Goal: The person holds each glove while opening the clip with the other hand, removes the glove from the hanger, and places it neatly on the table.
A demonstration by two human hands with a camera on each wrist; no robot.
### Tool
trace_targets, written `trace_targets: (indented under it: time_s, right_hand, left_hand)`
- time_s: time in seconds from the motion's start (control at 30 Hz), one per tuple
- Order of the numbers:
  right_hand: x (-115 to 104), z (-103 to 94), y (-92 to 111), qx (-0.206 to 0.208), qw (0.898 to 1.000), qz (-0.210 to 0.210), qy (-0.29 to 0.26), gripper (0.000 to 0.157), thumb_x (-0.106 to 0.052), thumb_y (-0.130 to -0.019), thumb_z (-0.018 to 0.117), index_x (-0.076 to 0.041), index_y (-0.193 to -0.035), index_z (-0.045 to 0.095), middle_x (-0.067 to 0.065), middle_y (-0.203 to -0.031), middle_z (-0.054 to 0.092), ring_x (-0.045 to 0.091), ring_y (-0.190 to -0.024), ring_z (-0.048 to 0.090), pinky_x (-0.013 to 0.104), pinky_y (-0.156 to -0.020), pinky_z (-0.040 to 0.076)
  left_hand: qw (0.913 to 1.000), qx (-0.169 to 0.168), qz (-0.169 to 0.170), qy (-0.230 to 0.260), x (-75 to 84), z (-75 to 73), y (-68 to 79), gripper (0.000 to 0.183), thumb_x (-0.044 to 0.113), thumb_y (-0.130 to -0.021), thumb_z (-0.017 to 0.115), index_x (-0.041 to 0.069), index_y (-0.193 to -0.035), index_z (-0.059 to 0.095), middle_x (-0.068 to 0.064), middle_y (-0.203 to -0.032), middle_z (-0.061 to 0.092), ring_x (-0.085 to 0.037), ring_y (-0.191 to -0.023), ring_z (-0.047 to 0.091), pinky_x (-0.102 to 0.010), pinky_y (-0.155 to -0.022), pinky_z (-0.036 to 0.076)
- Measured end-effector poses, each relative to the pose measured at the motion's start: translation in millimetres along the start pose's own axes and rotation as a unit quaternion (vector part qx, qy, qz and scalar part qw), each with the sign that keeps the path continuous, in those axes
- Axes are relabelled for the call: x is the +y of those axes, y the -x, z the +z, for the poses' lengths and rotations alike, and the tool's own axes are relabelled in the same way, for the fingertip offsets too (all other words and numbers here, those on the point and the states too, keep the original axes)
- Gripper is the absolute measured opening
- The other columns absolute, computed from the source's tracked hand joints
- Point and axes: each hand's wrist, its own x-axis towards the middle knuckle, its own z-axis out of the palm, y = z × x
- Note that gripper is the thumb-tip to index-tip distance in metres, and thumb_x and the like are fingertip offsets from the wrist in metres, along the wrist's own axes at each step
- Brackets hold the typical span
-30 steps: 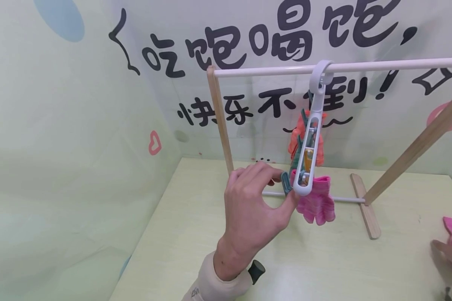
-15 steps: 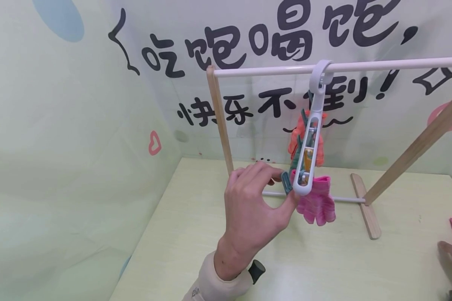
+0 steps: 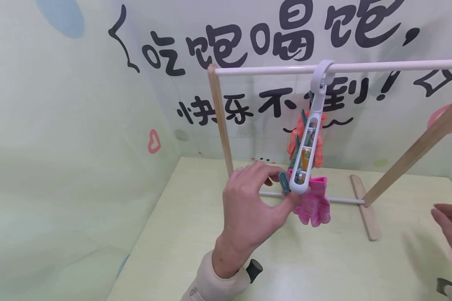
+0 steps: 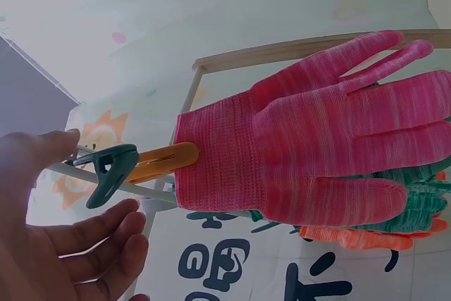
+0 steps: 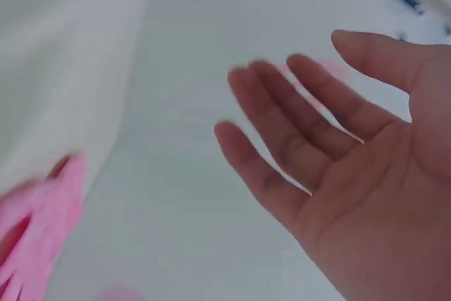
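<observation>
My left hand (image 3: 248,205) is at the near end of a white hanger (image 3: 300,186), its thumb and fingers around a teal-handled clip (image 3: 283,182). In the left wrist view, the thumb and fingertips stand apart on either side of the clip's spread handles. The clip's orange end bites the cuff of a pink knit glove (image 4: 310,132), which hangs down. A green glove (image 4: 394,209) and an orange glove (image 4: 352,237) hang behind it. My right hand (image 5: 352,153) holds nothing, palm bare and fingers loosely bent. Another pink glove (image 5: 46,223) lies beyond it.
The hanger hooks over a white rail (image 3: 263,71) on a wooden-legged rack (image 3: 410,154). Its wooden foot (image 3: 365,209) rests on the pale table (image 3: 342,263). A printed backdrop (image 3: 147,100) with black writing stands behind and to the left.
My right hand has moved up and away from the pink glove at the right edge. The hanger's near end and its pink glove have shifted slightly left; my left hand stays beside the clip.
</observation>
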Motion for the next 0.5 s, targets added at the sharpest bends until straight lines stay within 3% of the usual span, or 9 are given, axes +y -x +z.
trace_targets:
  time_s: [0.03,0.1,0.13,0.27,0.33,0.5]
  right_hand:
    - [-9.9,0.8,3.7,-0.008,0.998,-0.045,-0.033,0.032,-0.015,-0.11,0.047,-0.028,-0.132,0.067,-0.01,-0.111,0.077,-0.03,-0.076,0.039,0.007,-0.078,0.039]
    - [-30.6,3.8,11.0,-0.029,0.989,-0.121,-0.081,0.038,-0.005,-0.107,0.053,-0.039,-0.109,0.068,-0.036,-0.089,0.068,-0.026,-0.071,0.054,0.0,-0.073,0.041]
    - [-39.8,5.0,14.3,-0.041,0.984,-0.147,-0.094,0.04,-0.002,-0.105,0.055,-0.04,-0.101,0.067,-0.044,-0.085,0.061,-0.022,-0.071,0.059,-0.002,-0.067,0.039]
    - [-84.5,6.3,34.9,-0.07,0.984,-0.164,0.008,0.013,-0.016,-0.106,0.06,-0.017,-0.108,0.073,-0.047,-0.084,0.059,-0.028,-0.076,0.055,0.001,-0.064,0.037]
    - [-101.2,9.0,45.1,-0.083,0.981,-0.169,0.039,0.018,-0.021,-0.105,0.062,-0.01,-0.114,0.072,-0.045,-0.084,0.061,-0.031,-0.08,0.053,0.004,-0.062,0.036]
    - [-132.0,30.6,69.1,-0.114,0.967,-0.229,0.004,0.021,-0.016,-0.104,0.064,-0.019,-0.123,0.072,-0.035,-0.103,0.071,-0.027,-0.098,0.057,0.002,-0.073,0.041]
  left_hand:
    - [1.0,0.002,-0.001,0.004,-0.8,-0.6,-0.2,0.028,0.039,-0.083,0.083,0.018,-0.102,0.077,0.009,-0.09,0.073,-0.006,-0.084,0.064,-0.031,-0.086,0.051]
    - [0.9999,0.008,-0.001,0.009,-2.7,-1.6,-0.5,0.03,0.041,-0.083,0.084,0.019,-0.102,0.077,0.009,-0.089,0.072,-0.006,-0.084,0.063,-0.031,-0.085,0.05]
    - [0.9999,0.009,0.0,0.009,-3.2,-1.9,-0.8,0.031,0.041,-0.082,0.084,0.019,-0.102,0.076,0.009,-0.089,0.072,-0.006,-0.084,0.063,-0.03,-0.083,0.05]
    - [0.9999,0.003,0.004,0.01,-4.3,-2.2,-0.7,0.033,0.043,-0.083,0.084,0.018,-0.105,0.076,0.009,-0.089,0.072,-0.005,-0.084,0.063,-0.029,-0.082,0.048]
    - [0.9999,-0.002,0.005,0.01,-4.1,-1.9,-0.1,0.033,0.042,-0.084,0.084,0.018,-0.106,0.076,0.009,-0.09,0.072,-0.004,-0.084,0.062,-0.028,-0.083,0.047]
    - [0.9999,-0.008,0.008,0.011,-4.5,0.0,2.5,0.033,0.043,-0.085,0.084,0.019,-0.106,0.076,0.01,-0.091,0.073,-0.004,-0.083,0.062,-0.027,-0.083,0.045]
